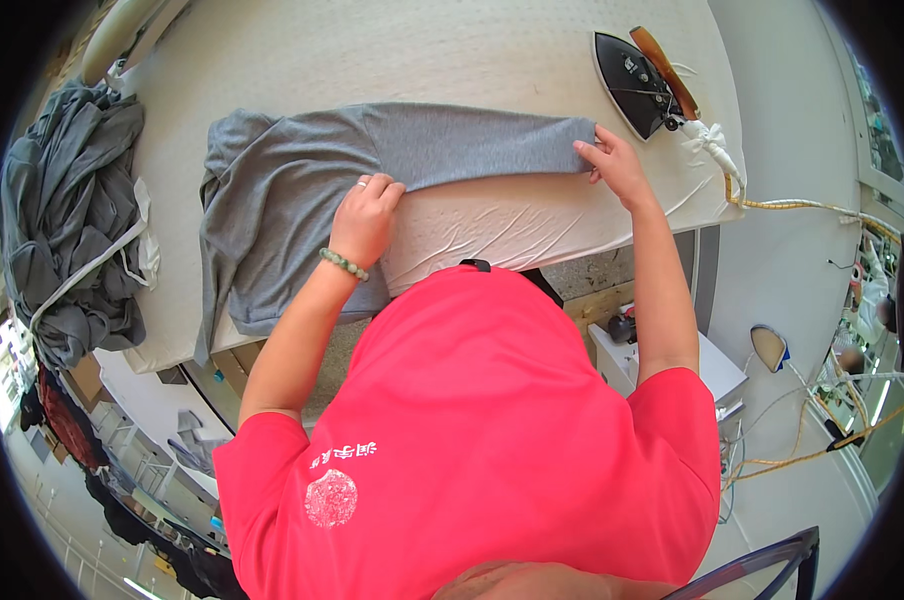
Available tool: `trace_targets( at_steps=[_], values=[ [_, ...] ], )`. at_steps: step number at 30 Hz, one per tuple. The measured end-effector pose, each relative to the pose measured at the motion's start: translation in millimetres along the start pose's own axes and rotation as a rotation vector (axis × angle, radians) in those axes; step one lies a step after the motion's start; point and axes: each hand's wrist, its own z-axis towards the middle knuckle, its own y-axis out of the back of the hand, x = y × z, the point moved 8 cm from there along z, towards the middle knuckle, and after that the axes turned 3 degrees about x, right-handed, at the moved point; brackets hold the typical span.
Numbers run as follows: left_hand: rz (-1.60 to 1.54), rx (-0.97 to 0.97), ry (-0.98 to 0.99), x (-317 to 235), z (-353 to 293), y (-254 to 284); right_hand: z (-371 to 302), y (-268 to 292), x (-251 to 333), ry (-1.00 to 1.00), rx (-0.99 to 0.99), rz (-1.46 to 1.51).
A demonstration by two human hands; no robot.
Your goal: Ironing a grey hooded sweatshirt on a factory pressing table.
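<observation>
A grey knit top (302,185) lies on the white padded ironing table (452,50), with one sleeve stretched out flat to the right. My left hand (365,215), a ring on one finger and a beaded bracelet at the wrist, pinches the fabric at the sleeve's near edge, close to the body of the garment. At the sleeve's far right end, my right hand (617,165) grips the cuff between thumb and fingers. The body of the top lies in loose folds left of my left hand. Beyond my right hand rests a black iron (632,85) with a brown handle.
A heap of grey garments (72,220) hangs over the table's left end. The iron's wrapped cord and hose (717,150) run off the right edge. Below that side are a white box (662,350) and a second iron's soleplate (769,347) among loose cables.
</observation>
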Motion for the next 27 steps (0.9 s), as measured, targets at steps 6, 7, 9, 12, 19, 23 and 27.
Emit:
trace_targets(
  at_steps=[6,7,9,12,19,23,27],
  values=[
    [0.011,-0.039,-0.11,-22,12,4,-9,0,-6,0.066,-0.263,-0.33],
    [0.013,-0.039,-0.102,-24,16,-1,-23,-5,18,0.188,-0.439,-0.639],
    [-0.061,-0.006,-0.179,-36,32,-17,-50,-43,62,0.419,-0.516,-0.855],
    [-0.077,-0.019,-0.257,-53,60,-29,-59,-137,87,0.72,-0.209,-0.807],
    [0.291,-0.156,0.028,20,69,18,-44,-66,40,0.475,-0.655,-1.114],
    [0.221,-0.048,-0.309,-11,60,2,-69,-18,47,0.462,-0.696,-0.89],
    [0.03,0.065,-0.329,-23,65,-24,-34,4,-21,-0.039,-0.404,-0.296]
  ],
)
